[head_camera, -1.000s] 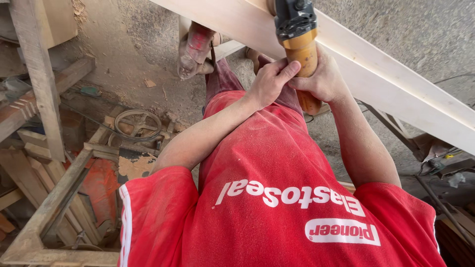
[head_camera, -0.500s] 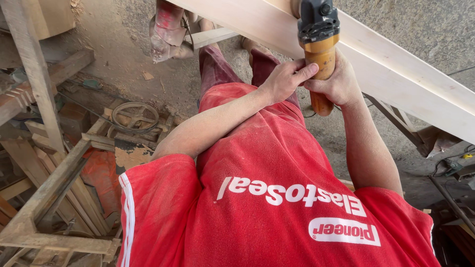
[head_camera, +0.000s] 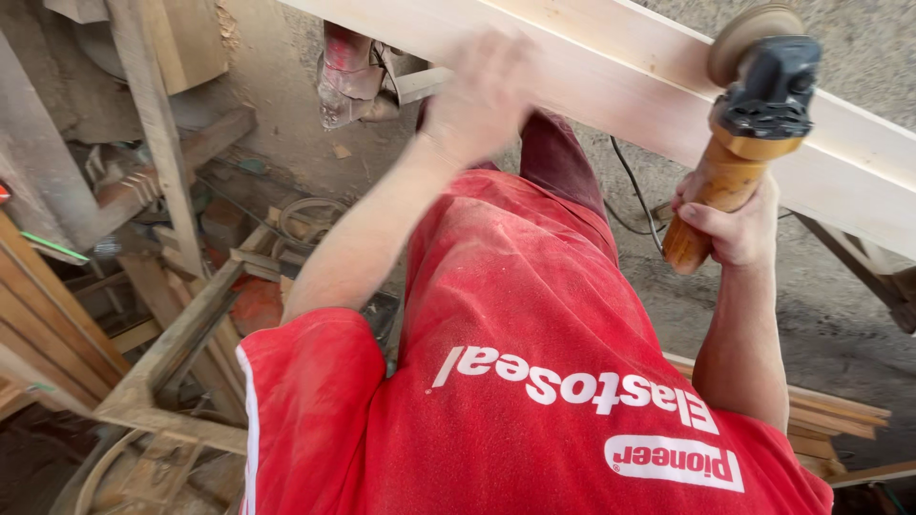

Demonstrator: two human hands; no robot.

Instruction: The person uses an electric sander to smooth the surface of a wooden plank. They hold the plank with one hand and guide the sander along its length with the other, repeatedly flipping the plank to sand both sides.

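A long pale wooden plank (head_camera: 611, 86) runs from the top middle down to the right, in front of my red shirt. My right hand (head_camera: 730, 224) grips the orange body of an angle grinder (head_camera: 739, 157). The grinder's dark head and tan sanding disc (head_camera: 754, 29) rest at the plank's far edge. My left hand (head_camera: 482, 91) is blurred with motion over the plank's near face, left of the grinder. Its fingers look spread and it holds nothing.
Wooden frames and slats (head_camera: 162, 353) are stacked on the left, with a coil of cable (head_camera: 305, 215) among them. A dusty red foot (head_camera: 348, 72) stands on the concrete floor beyond the plank. A black cord (head_camera: 630, 191) trails under the plank. More slats (head_camera: 830, 420) lie at the lower right.
My left hand has let go of the grinder and swung left onto the plank. The grinder has moved to the right along the plank, held by my right hand alone.
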